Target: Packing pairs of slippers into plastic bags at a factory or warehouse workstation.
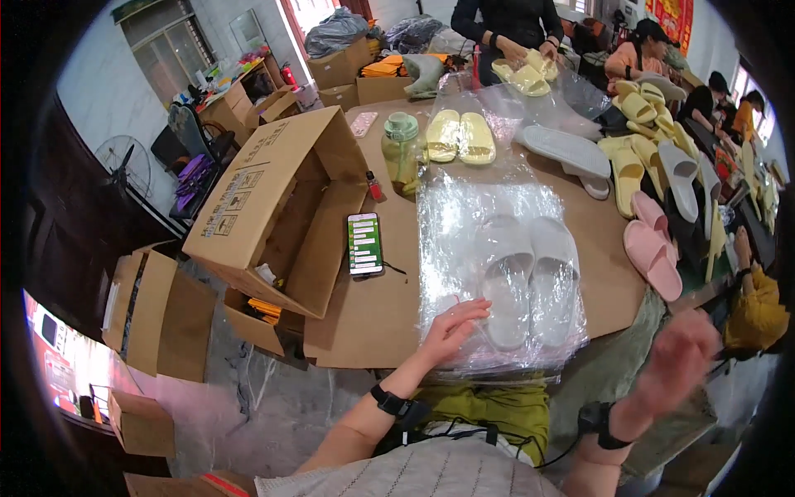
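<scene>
Grey slippers (508,291) lie near the straight-fingered left hand (451,331); right hand (679,358) raised, grip unclear.

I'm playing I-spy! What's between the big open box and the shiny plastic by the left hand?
The head view shows a phone, a dark cord, a small red bottle and, farther back, a green jar.
</scene>
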